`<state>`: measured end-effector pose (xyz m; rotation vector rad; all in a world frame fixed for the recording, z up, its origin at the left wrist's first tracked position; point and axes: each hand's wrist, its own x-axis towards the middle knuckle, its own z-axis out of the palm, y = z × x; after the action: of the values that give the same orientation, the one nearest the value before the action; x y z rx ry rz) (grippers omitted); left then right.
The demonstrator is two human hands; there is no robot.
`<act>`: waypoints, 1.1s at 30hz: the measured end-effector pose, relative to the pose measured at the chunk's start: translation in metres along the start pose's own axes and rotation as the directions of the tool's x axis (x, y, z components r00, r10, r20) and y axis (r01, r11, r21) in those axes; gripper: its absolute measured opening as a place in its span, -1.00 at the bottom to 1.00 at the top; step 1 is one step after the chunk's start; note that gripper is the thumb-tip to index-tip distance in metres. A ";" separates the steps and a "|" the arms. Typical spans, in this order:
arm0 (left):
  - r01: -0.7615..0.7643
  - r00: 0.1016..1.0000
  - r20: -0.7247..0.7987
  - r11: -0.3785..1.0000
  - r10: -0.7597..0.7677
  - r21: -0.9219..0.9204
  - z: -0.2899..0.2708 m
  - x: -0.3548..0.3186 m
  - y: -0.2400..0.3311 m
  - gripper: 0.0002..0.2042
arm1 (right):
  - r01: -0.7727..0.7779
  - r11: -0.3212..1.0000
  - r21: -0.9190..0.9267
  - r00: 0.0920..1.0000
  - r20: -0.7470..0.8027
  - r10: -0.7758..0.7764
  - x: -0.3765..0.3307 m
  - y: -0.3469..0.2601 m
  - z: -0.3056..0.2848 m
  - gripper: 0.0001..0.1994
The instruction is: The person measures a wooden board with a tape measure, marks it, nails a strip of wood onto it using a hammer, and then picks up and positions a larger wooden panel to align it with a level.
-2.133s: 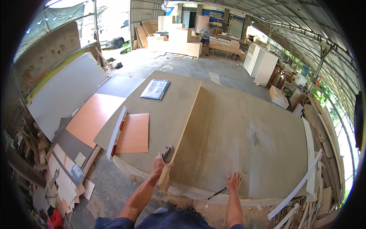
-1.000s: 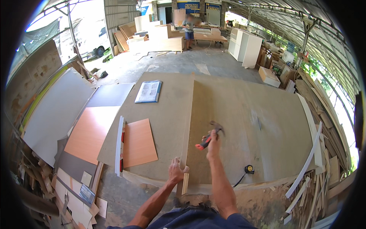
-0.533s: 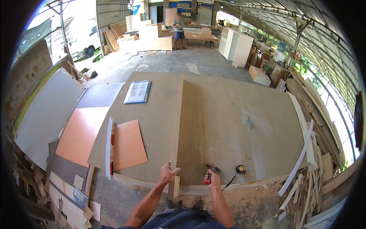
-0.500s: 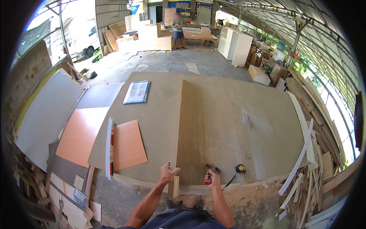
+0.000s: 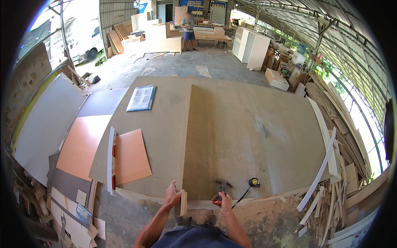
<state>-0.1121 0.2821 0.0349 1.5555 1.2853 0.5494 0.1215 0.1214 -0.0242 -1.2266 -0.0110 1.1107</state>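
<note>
The right hand (image 5: 225, 203) is holding a hammer (image 5: 223, 189) just above the near edge of a broad brown worktop (image 5: 295, 144), its grip closing around the red-and-black handle while the dark head is pointing away from the body. The left hand (image 5: 171, 196) is resting at the near end of a raised brown board (image 5: 163, 120), its thumb reaching toward a pale layered wood block (image 5: 183, 203); whether this grip is clamping the block or only touching it, I cannot tell. To the right of the hammer, a yellow-and-black tape measure (image 5: 254, 182) is lying on the worktop, its dark strap trailing toward the near edge. On the raised board, a blue-edged folder (image 5: 141, 98) is lying near the far end, and an orange-toned panel (image 5: 133, 156) is lying closer in, with a pale straight strip (image 5: 110, 163) running along its left side. Farther left, a larger peach-coloured sheet (image 5: 82, 142) is lying beside a big white panel (image 5: 47, 124). On the right, a curved white strip (image 5: 318, 173) is leaning over a heap of wood offcuts (image 5: 326, 211). In the background, another person (image 5: 188, 33) is standing near a white cabinet (image 5: 250, 47).
</note>
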 end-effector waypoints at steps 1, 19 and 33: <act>0.079 0.996 0.053 0.997 -0.077 -0.023 0.000 -0.002 0.006 -0.35 | 0.001 1.000 -0.001 1.000 -0.004 -0.001 0.000 0.001 -0.001 -0.80; 0.044 0.994 0.110 0.926 -0.002 -0.374 -0.001 -0.001 0.001 -0.44 | 0.018 1.000 0.005 1.000 0.019 -0.018 -0.006 -0.003 0.000 -0.77; 0.069 0.984 0.174 0.835 0.033 -0.546 0.004 0.002 -0.014 -0.50 | -0.006 0.999 -0.032 0.999 0.038 0.007 -0.005 -0.006 -0.005 -0.71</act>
<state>-0.1145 0.2812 0.0200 1.0756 0.8952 0.6819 0.1260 0.1150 -0.0190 -1.2341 -0.0538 1.1434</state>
